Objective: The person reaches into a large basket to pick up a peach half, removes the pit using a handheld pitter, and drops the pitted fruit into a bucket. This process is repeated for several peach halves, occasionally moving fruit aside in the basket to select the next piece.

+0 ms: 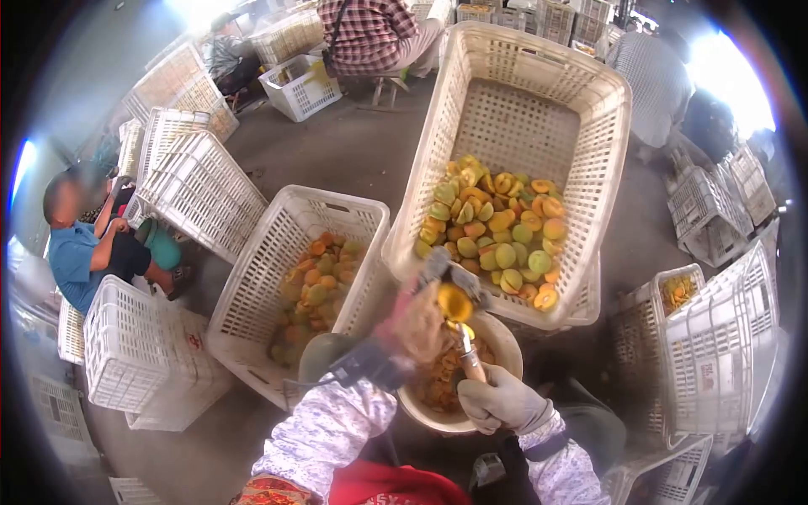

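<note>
My left hand (433, 295), in a dark grey glove and blurred by motion, is closed around a yellow peach half (455, 303) whose cut side faces up. My right hand (503, 399), in a pale glove, grips the wooden handle of a small knife (471, 358). The blade's tip points up at the peach half, close to or touching it. Below both hands stands a round white bucket (511, 353) holding orange-brown pieces. Just beyond, a large white crate (608, 126) contains many halved and whole peaches (497, 223).
Left of the bucket, another white crate (236, 295) holds more fruit. Stacked crates (126, 337) stand at the left, beside a seated person in a blue shirt (71, 257). More crates (707, 345) rise at the right. A person in a checked shirt (368, 38) sits at the back.
</note>
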Motion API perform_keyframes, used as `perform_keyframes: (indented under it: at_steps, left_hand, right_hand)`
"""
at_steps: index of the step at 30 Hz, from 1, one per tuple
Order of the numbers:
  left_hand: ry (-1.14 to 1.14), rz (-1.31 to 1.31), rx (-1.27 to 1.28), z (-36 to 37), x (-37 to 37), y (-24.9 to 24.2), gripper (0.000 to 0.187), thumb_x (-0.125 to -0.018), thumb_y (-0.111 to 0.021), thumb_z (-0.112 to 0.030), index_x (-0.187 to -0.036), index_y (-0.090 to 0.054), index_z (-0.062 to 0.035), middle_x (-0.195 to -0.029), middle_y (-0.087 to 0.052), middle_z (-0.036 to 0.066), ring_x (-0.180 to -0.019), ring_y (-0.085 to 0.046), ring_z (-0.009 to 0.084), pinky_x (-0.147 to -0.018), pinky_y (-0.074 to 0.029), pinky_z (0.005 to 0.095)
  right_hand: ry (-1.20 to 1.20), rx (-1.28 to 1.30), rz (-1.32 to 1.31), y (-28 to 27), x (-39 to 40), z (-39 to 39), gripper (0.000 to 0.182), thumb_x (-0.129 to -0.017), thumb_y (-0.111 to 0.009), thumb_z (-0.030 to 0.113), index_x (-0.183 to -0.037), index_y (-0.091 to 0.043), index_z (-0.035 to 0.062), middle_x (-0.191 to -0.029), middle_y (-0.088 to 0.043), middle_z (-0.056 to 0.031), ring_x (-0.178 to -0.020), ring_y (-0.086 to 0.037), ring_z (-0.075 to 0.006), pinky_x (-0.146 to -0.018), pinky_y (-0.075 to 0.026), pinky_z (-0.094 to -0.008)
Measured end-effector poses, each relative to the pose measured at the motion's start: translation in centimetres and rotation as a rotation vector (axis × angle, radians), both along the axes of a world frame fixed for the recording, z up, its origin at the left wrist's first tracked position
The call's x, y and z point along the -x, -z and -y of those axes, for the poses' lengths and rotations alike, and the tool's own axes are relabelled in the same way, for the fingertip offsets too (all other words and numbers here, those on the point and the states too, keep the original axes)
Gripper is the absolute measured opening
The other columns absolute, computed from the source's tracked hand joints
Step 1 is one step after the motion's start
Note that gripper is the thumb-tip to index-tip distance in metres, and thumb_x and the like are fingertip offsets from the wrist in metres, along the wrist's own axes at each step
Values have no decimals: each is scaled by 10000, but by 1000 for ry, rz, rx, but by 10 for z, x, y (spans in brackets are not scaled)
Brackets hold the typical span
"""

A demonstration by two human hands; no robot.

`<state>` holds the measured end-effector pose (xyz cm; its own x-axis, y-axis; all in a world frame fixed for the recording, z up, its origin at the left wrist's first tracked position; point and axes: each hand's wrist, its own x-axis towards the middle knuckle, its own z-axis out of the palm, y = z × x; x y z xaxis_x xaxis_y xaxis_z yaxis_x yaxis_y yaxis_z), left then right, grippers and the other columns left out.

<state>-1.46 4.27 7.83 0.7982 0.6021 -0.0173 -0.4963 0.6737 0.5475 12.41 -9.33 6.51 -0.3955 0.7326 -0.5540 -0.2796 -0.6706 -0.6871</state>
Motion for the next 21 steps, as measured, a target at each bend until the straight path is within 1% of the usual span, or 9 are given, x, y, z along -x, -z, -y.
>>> perform_keyframes:
  at_steps: [4,6,10,11,12,14,15,17,21]
  left_hand:
    - [-495,-149,-134,-17,11,-19,251,-947,-500,-278,-938,-585,-41,-860,-630,109,-852,-622,215,-835,-498,381]
    - [-650,-100,-152,-19,34,-28,269,-934,-524,-295,-945,-584,-33,-853,-626,107,-831,-620,225,-803,-512,383]
    - [-493,-898,-446,-83,120,12,166,-923,-508,-136,-1018,-604,-38,-896,-622,108,-858,-625,247,-837,-513,358]
    - [-423,-1436,-1299,-87,125,7,192,-903,-523,-105,-1059,-619,-46,-945,-631,129,-879,-631,270,-868,-506,340]
    - [-418,-1434,-1308,-89,122,8,192,-903,-523,-105,-1059,-619,-46,-945,-631,129,-879,-631,270,-868,-506,340]
    - [-414,-1258,-2150,-80,85,-8,286,-886,-610,-174,-1125,-591,-18,-979,-629,113,-894,-601,194,-800,-485,312]
    - [-262,-1375,-1648,-73,57,-8,389,-855,-610,-290,-1143,-605,-30,-1119,-608,174,-1003,-603,320,-910,-480,385]
    - [-44,-1282,-1303,-67,-4,5,436,-808,-703,-240,-1174,-581,-35,-1048,-614,157,-927,-609,234,-821,-487,330]
    - [-203,-1264,-1740,-62,-116,68,403,-801,-659,-247,-1158,-596,-70,-1170,-572,151,-975,-601,268,-808,-503,385]
  right_hand:
    - [-66,-153,640,-1,6,9,239,-925,-520,252,-903,-499,15,-578,-583,-124,-437,-579,-204,-418,-454,-336]
    - [-209,-716,1388,36,1,28,190,-902,-540,236,-866,-495,54,-610,-611,-138,-527,-634,-271,-498,-478,-381]
    - [-310,-526,1582,44,5,32,226,-871,-568,264,-919,-495,56,-627,-624,-141,-602,-641,-328,-538,-488,-451]
    - [-222,-596,1538,38,4,36,234,-855,-594,256,-917,-493,54,-626,-628,-131,-577,-637,-323,-531,-490,-447]
    - [-213,-593,1536,32,2,37,234,-855,-594,256,-917,-493,54,-626,-628,-131,-577,-637,-323,-531,-490,-447]
    - [-28,-736,1531,24,-6,39,200,-882,-546,277,-875,-517,79,-579,-620,-93,-503,-626,-279,-452,-471,-412]
    - [48,-769,1587,15,-11,39,195,-861,-587,259,-884,-521,77,-583,-619,-100,-498,-624,-262,-436,-466,-386]
    - [137,-726,1599,4,-21,37,193,-843,-610,226,-899,-524,63,-593,-611,-102,-517,-619,-276,-462,-476,-373]
    - [376,-673,1577,-8,-41,38,194,-811,-658,157,-933,-548,55,-624,-597,-101,-532,-607,-291,-483,-477,-357]
